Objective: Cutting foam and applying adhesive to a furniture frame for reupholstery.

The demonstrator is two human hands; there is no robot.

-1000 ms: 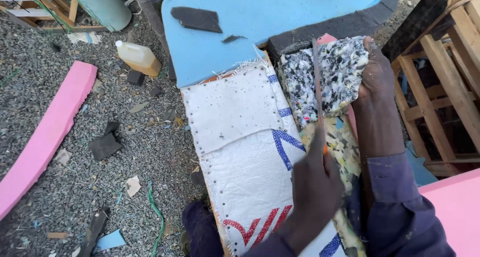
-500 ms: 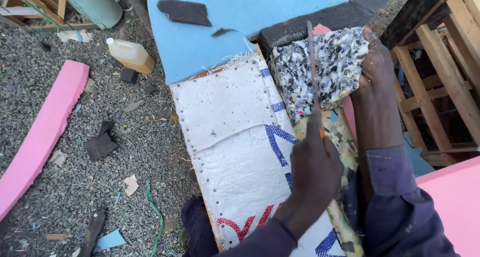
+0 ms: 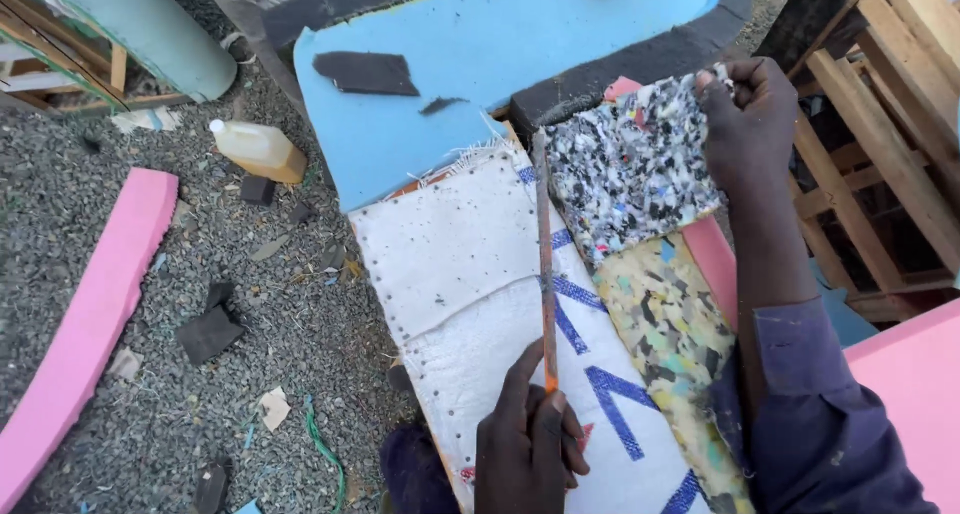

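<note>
Head view: left hand (image 3: 530,444) has a closed grip on a blade (image 3: 544,264) lying along the speckled foam (image 3: 632,169) edge; right hand (image 3: 745,114) clamps that foam's far corner on the sack-covered counter (image 3: 450,264).

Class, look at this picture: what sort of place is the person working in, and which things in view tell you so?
Probably an outdoor foam or upholstery workshop. Gravel ground littered with offcuts, foam sheets such as the blue sheet and pink strip, and wooden pallets point to it.
</note>
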